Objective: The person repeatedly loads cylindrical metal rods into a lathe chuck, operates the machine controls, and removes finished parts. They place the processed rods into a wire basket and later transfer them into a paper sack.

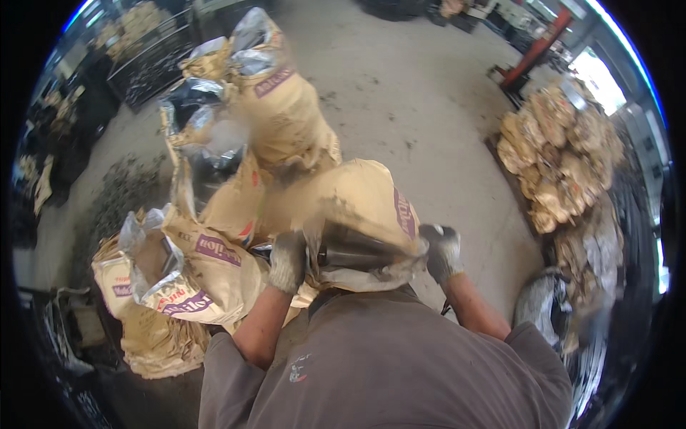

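A brown paper sack [364, 187] with a purple printed band lies tilted in front of my body, its mouth toward me and its inside dark and shiny. My left hand [289, 262], in a grey-white knit glove, grips the left edge of that mouth. At the right corner, my right hand [444, 252] in a matching glove is closed on the sack's rim. The fingertips of both hands are partly hidden. Beside my left hand stand other foil-lined paper sacks, including an open one [214, 261] with its silvery rim folded out.
A tall sack [282, 107] and another open foil-lined sack [207, 171] stand ahead on the left. Flattened sacks [161, 343] lie stacked at the lower left. On the right is a heap of crumpled brown sacks [561, 154], near a red post [536, 53]. Dark bits litter the concrete floor [407, 86].
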The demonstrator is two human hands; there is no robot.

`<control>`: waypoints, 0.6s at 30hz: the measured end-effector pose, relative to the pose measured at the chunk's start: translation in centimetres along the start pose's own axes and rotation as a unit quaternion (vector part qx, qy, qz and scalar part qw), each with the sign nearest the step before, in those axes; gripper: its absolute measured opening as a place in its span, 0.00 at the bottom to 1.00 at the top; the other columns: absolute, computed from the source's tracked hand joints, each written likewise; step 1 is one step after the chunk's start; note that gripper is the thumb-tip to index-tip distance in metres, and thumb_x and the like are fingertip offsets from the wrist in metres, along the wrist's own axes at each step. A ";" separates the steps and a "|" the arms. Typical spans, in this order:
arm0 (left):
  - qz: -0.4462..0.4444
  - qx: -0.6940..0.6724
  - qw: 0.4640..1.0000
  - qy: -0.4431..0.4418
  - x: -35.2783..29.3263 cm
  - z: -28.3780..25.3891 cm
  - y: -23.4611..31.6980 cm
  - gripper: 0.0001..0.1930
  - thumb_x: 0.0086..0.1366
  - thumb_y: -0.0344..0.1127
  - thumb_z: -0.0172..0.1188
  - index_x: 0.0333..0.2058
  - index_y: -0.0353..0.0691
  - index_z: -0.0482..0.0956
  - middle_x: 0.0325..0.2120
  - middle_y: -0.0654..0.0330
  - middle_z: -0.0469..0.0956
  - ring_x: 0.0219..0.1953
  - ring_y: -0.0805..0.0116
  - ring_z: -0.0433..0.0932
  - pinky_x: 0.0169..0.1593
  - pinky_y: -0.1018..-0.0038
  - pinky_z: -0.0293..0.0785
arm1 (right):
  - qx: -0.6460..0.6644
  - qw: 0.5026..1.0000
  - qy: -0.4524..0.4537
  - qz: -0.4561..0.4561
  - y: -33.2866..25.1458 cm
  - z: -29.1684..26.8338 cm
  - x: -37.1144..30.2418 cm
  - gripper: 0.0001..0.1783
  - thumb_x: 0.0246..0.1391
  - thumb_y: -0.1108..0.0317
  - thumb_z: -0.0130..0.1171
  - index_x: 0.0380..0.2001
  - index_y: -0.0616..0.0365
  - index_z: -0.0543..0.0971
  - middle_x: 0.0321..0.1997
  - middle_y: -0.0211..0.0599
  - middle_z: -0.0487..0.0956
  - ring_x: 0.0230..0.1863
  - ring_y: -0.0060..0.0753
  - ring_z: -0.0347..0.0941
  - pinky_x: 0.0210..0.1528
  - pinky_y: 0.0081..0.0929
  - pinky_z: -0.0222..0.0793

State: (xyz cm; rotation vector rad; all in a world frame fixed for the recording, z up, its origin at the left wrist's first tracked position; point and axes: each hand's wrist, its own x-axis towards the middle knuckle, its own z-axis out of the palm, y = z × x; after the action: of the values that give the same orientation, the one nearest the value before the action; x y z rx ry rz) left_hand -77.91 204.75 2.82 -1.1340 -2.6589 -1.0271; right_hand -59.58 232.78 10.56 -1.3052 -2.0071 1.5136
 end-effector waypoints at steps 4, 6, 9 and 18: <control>-0.162 0.144 0.974 0.062 13.7 0.0 -8.9 0.14 0.66 0.37 0.64 0.44 0.33 0.82 0.39 0.42 0.84 0.41 0.46 0.85 0.42 0.56 0.81 | 0.114 0.985 -0.118 -0.045 -6.7 14.0 16.0 0.18 0.54 0.64 0.69 0.42 0.69 0.87 0.34 0.38 0.87 0.32 0.22 0.77 0.33 0.34 0.75; -0.212 0.174 0.957 0.096 17.8 -0.4 -12.2 0.21 0.69 0.41 0.64 0.52 0.30 0.80 0.46 0.39 0.83 0.46 0.46 0.85 0.46 0.56 0.81 | -0.039 0.967 -0.199 -0.154 -11.4 24.2 23.0 0.16 0.55 0.61 0.67 0.38 0.64 0.88 0.34 0.42 0.88 0.31 0.32 0.81 0.35 0.37 0.76; -0.190 0.249 0.935 0.166 22.3 3.0 -14.0 0.37 0.67 0.48 0.66 0.65 0.26 0.70 0.61 0.33 0.75 0.62 0.36 0.75 0.65 0.46 0.69 | -0.100 0.924 -0.187 -0.318 -12.9 42.0 31.6 0.15 0.58 0.57 0.65 0.32 0.60 0.87 0.33 0.48 0.88 0.33 0.51 0.84 0.40 0.44 0.79; -0.316 0.201 0.888 0.267 35.2 10.1 -25.7 0.31 0.73 0.46 0.54 0.69 0.39 0.71 0.62 0.36 0.74 0.66 0.31 0.66 0.72 0.42 0.57 | -0.320 0.749 -0.093 -0.573 -9.1 62.3 45.4 0.07 0.50 0.63 0.66 0.25 0.50 0.89 0.21 0.42 0.84 0.26 0.45 0.86 0.28 0.45 0.81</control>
State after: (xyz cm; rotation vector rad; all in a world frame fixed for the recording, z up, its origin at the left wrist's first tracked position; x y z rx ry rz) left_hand -118.61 219.58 -8.22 0.1174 -2.5913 -0.6410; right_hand -131.75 231.48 -18.08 0.1667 -2.6974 0.3504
